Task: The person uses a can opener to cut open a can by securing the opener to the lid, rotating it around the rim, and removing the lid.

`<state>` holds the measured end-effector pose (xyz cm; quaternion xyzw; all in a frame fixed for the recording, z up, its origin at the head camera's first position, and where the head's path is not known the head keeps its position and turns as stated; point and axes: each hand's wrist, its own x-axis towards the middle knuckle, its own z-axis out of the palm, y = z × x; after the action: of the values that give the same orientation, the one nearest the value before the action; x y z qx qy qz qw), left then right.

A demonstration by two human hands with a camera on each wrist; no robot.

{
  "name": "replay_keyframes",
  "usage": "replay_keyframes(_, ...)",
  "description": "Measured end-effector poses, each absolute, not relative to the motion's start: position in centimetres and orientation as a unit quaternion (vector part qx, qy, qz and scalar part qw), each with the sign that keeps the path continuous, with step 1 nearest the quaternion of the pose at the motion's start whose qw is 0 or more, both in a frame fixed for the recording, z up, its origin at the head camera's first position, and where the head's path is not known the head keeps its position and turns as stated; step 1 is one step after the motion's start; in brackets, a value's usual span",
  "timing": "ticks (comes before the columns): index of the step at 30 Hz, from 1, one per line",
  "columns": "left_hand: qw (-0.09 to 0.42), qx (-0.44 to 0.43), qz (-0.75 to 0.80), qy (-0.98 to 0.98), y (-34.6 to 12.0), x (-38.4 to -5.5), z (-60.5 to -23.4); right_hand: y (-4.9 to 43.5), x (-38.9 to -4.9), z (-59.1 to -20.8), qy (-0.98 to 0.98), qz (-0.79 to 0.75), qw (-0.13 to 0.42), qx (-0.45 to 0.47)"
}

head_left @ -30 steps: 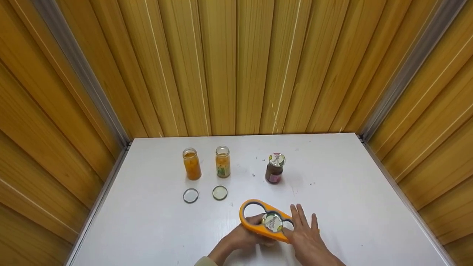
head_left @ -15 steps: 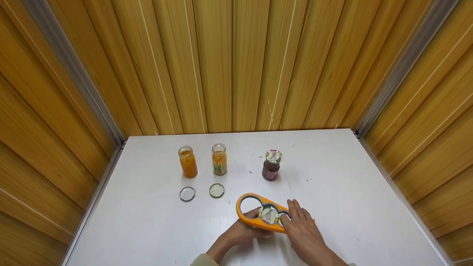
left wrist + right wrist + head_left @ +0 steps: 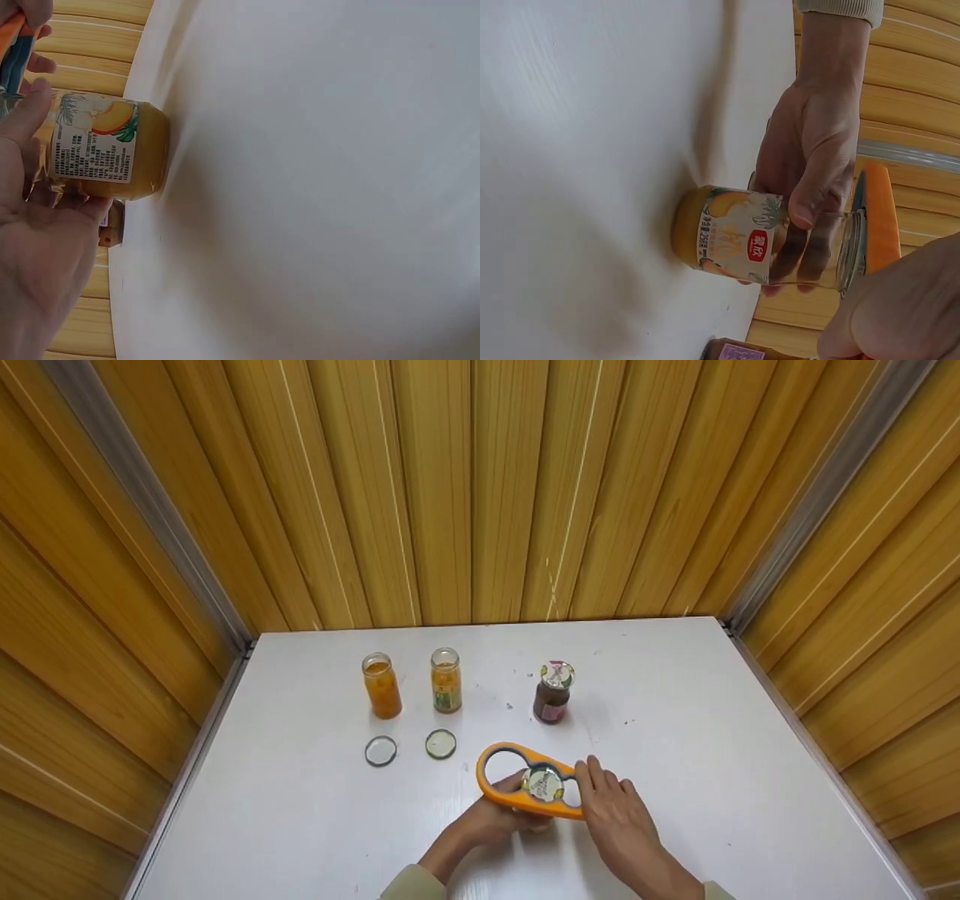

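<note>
My left hand (image 3: 484, 821) grips a glass jar with a peach label (image 3: 735, 232), thumb and fingers around its upper body. In the left wrist view the jar (image 3: 94, 142) has yellow contents low down, and its base is close to the white table. An orange jar opener (image 3: 510, 797) with several grey-lined holes fits around the jar's patterned lid (image 3: 543, 784). My right hand (image 3: 621, 819) holds the opener's right end; that end is hidden under the fingers. In the right wrist view the right hand (image 3: 907, 311) covers part of the opener (image 3: 881, 217).
Two lidless jars of orange contents, a left one (image 3: 383, 690) and a labelled one (image 3: 446, 686), stand at the back left. Before them lie two lids, one whitish (image 3: 381, 751) and one green-rimmed (image 3: 441, 744). A dark lidded jar (image 3: 552, 701) stands back right. Wood-patterned walls (image 3: 480, 495) enclose the table.
The right hand's fingers, spread earlier, have drawn together over the opener's end. Hands, jar and opener have shifted slightly up and left in the head view, and the camera view has shifted a little.
</note>
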<state>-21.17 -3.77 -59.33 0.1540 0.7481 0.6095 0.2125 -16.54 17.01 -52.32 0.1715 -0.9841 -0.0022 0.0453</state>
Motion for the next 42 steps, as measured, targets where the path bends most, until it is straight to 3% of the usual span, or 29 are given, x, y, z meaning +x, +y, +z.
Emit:
replay_keyframes(13,0.187,0.164,0.568,0.785,-2.7,-20.5,-58.9,16.8,-17.2,-52.3,-0.974,-0.027,0.126,0.188)
replay_keyframes(25,0.077,0.093,0.609,0.784,-1.0,-20.0,-60.6,14.8,-16.0,-53.2,-0.983,-0.047,0.122,0.130)
replay_keyframes(32,0.106,0.116,0.618,0.771,-1.8,-20.2,-60.3,15.7,-16.2,-53.2,-0.980,-0.035,0.123,0.150)
replay_keyframes(42,0.154,0.170,0.606,0.762,-2.4,-20.9,-60.1,17.3,-16.9,-53.2,-0.978,-0.023,0.085,0.188)
